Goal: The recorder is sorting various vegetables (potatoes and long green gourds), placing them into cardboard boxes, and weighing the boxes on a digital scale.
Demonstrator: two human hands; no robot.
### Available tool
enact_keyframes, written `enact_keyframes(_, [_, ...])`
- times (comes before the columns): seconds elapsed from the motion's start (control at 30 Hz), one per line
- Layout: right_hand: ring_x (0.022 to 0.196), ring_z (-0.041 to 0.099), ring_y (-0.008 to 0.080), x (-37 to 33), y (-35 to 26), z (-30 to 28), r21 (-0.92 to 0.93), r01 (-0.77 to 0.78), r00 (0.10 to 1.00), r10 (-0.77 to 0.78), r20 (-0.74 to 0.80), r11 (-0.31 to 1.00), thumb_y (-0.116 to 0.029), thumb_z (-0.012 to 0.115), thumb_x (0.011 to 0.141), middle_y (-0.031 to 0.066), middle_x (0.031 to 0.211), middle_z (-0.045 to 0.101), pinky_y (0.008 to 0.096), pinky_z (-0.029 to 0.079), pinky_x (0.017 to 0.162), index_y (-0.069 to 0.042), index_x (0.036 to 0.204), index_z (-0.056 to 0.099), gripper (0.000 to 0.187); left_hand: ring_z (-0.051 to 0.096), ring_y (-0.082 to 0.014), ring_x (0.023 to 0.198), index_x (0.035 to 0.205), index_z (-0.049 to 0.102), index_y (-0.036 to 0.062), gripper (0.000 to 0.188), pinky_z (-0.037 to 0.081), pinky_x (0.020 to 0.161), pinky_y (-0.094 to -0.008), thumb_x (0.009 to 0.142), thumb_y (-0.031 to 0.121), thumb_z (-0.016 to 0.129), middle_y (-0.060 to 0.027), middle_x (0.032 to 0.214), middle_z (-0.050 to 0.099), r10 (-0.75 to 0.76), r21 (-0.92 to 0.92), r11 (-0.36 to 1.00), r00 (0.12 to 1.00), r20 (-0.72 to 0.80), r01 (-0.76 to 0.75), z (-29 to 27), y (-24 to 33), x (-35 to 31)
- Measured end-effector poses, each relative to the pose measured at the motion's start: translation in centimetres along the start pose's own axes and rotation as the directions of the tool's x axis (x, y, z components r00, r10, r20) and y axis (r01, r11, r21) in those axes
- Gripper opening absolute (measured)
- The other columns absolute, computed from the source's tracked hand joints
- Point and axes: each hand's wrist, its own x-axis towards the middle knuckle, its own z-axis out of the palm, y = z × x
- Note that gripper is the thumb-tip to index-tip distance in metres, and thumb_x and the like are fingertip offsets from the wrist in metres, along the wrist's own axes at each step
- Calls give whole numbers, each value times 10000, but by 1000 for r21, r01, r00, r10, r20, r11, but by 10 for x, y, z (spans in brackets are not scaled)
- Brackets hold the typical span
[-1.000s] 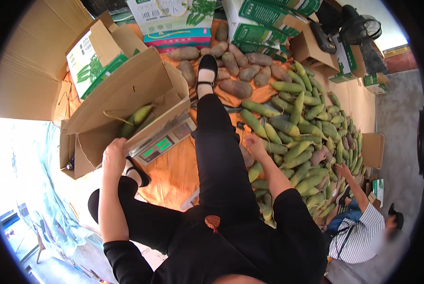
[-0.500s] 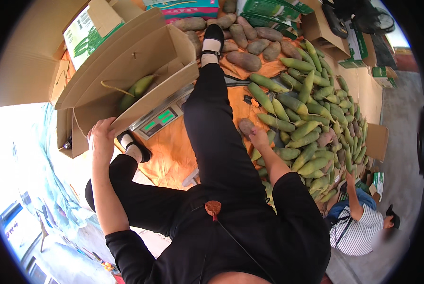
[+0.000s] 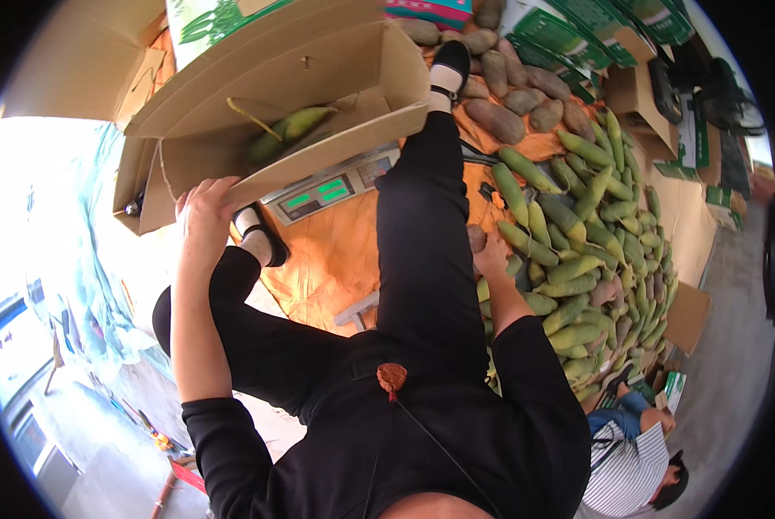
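Note:
My left hand (image 3: 204, 208) grips the near wall of an open cardboard box (image 3: 318, 177) at its left corner. Inside the box lie green radishes (image 3: 299, 125), partly in shadow. Beneath the box is a digital scale (image 3: 318, 192) with lit green displays. Just right of my right thigh, my right hand (image 3: 491, 255) is closed around a reddish-brown root vegetable (image 3: 476, 236), mostly hidden by the fingers and leg. Beside that hand spreads a big heap of long green radishes (image 3: 573, 270), with a few reddish ones among them.
Reddish-brown root vegetables (image 3: 495, 121) lie on an orange sheet (image 3: 318, 285) around my far foot. Green-and-white cartons (image 3: 543, 39) and a fan (image 3: 737, 99) stand at the back right. At the lower right, another person in a striped shirt (image 3: 625, 467) bends beside the heap.
The view has turned, so the box and heap sit differently in it. My right hand still holds the reddish-brown vegetable, now closer to my thigh. The other person has bent lower.

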Motion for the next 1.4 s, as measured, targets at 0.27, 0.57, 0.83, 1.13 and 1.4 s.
enact_keyframes(0.27, [1161,505,274,-2,-18,8,131,-130,991,131,2,983,-270,836,572,89,1230,524,484,400,942,-104,1238,427,799,572,-293,989,1063,629,85,324,335,986,-438,751,3,595,-104,983,623,-58,-8,998,998,2,58,-5,0,-8])
enact_keyframes(0.57, [903,520,207,17,-29,-62,640,441,887,-196,-418,630,-165,842,542,108,998,520,328,435,808,1,1095,435,707,570,-269,998,1010,659,108,259,313,1009,-494,786,14,568,-78,944,626,-72,41,997,997,21,71,-6,5,-5])
enact_keyframes(0.83, [1069,520,215,-110,-185,-263,494,854,499,-528,-687,163,-85,802,621,123,1143,507,356,412,946,-2,1171,416,677,581,-268,963,921,660,122,189,320,992,-530,782,31,570,-69,867,610,-49,97,994,999,11,48,1,0,-5])
enact_keyframes(1.13, [974,582,304,-137,-323,-253,46,987,159,-900,-405,154,-224,805,537,148,1011,598,379,468,826,-45,1100,499,665,587,-262,958,912,660,131,209,341,983,-564,781,17,544,-71,855,601,-39,113,993,999,23,36,-4,4,-2])
enact_keyframes(1.4, [1068,549,338,-115,-354,-210,-336,872,397,-916,57,357,-258,771,610,159,1131,588,417,445,879,-70,1220,453,714,586,-265,960,924,680,144,195,351,966,-522,807,71,541,-60,887,617,-5,100,995,999,48,0,3,1,-1])
